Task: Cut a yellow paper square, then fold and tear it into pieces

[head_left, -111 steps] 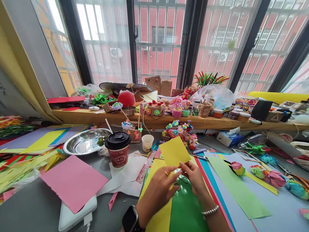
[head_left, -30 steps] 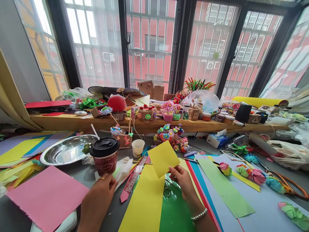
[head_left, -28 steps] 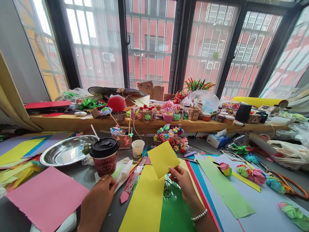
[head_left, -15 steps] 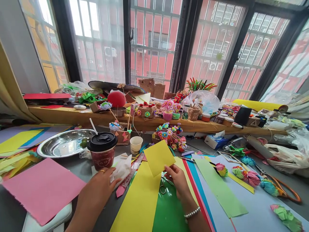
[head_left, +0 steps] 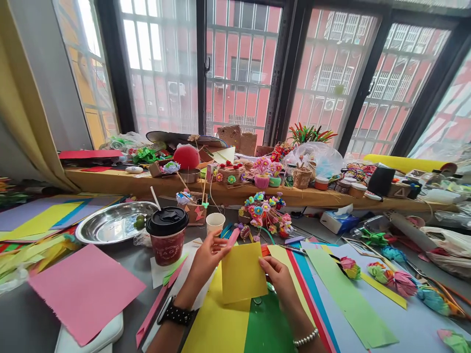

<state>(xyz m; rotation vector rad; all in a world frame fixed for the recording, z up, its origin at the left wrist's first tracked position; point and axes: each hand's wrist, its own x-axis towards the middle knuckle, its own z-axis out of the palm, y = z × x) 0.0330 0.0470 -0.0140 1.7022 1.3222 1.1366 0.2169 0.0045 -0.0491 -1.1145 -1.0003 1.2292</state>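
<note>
A yellow paper square (head_left: 244,274) is held up in front of me, over the yellow sheet (head_left: 217,318) and the glossy green surface (head_left: 268,323). My right hand (head_left: 281,277) pinches its right edge between thumb and fingers. At the upper left corner is my left hand (head_left: 209,257), thumb against the paper and the other fingers curled above. A dark watch is on the left wrist, a beaded bracelet on the right. Partly hidden behind the square lie scissors (head_left: 271,287). A narrow pink piece (head_left: 233,237) shows just beyond the left fingertips.
At left stand a lidded drink cup (head_left: 168,245), a steel tray (head_left: 86,230) and a pink paper square (head_left: 88,294). A paper cup (head_left: 215,222) is behind my left hand. Coloured sheets and a green strip (head_left: 349,294) lie at right, with paper flowers (head_left: 403,283).
My left hand has moved from beside the drink cup to the yellow square's upper left corner. The square has turned more upright and come lower and nearer. The view has shifted slightly.
</note>
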